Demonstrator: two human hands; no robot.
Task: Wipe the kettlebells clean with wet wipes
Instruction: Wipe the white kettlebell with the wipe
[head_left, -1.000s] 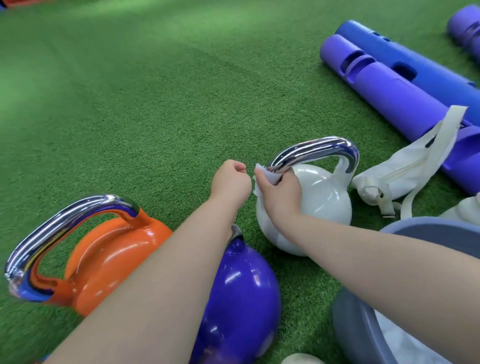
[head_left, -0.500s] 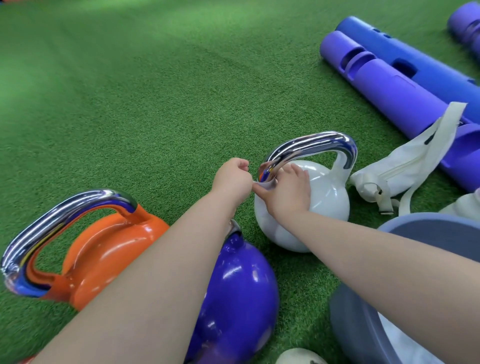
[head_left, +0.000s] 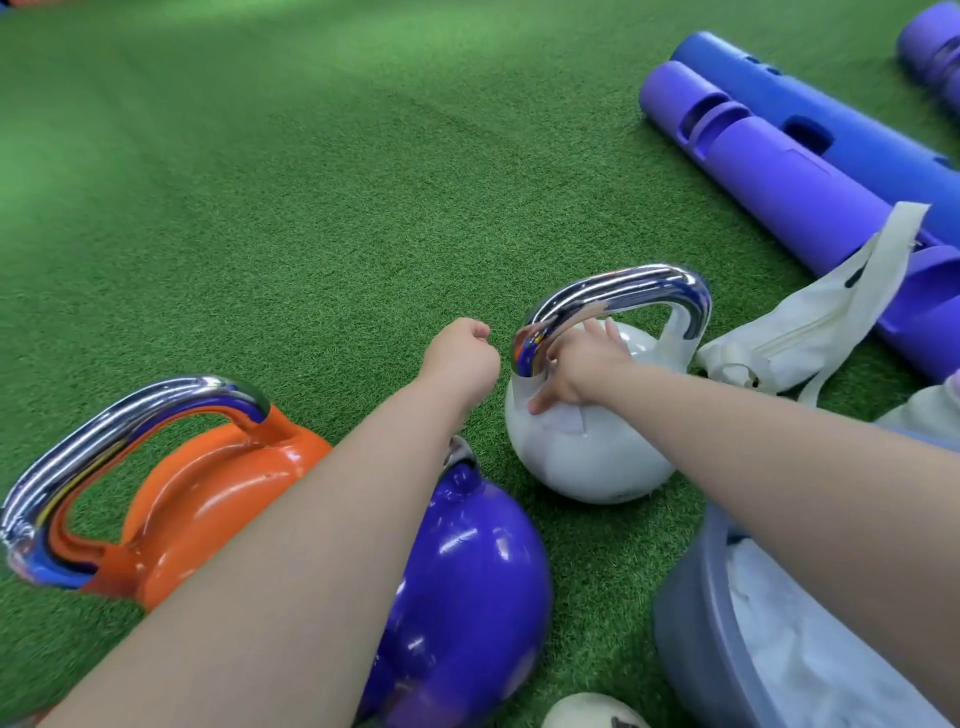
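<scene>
From the head view, a person crouched on green turf (head_left: 260, 208) presses a wet wipe (head_left: 558, 418) against the upper shoulder of a white kettlebell (head_left: 587, 457) with the right hand (head_left: 582, 374), fingers spread fairly flat over the wipe rather than curled round it, reaching in under the chrome handle (head_left: 623, 291). The handle arches left to right directly above that hand, so the bell's body lies below and toward the person. The left hand (head_left: 460, 358) hovers just beside the handle's near end, fisted and holding nothing visible. An orange kettlebell (head_left: 208, 493) and a purple kettlebell (head_left: 467, 582) stand nearer, under the left forearm; a grey basin (head_left: 691, 623) sits at right.
</scene>
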